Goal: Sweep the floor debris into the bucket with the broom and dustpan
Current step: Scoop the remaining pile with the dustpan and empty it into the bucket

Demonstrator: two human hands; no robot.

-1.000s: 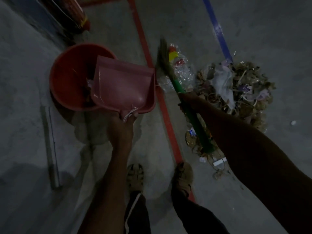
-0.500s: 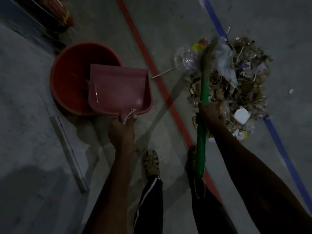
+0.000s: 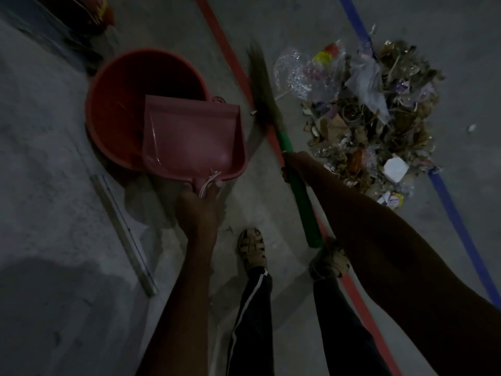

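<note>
Red bucket (image 3: 113,104); pink dustpan (image 3: 189,139); broom (image 3: 295,172) with green handle and brown bristles. Grey floor (image 3: 54,185) with a red stripe (image 3: 230,58) and a blue stripe (image 3: 458,221). Dark trousers (image 3: 252,321) with a white side stripe.

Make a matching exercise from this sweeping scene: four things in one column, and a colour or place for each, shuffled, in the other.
Things:
1. bucket
2. dustpan
3. broom
4. debris pile

Descriptions:
A. green handle, gripped by the right hand
B. pink, held over the bucket's rim by the left hand
C. heaped beside the blue floor line
D. red-orange, round, standing on the floor

Pairs: 1-D, 2-B, 3-A, 4-C
</note>
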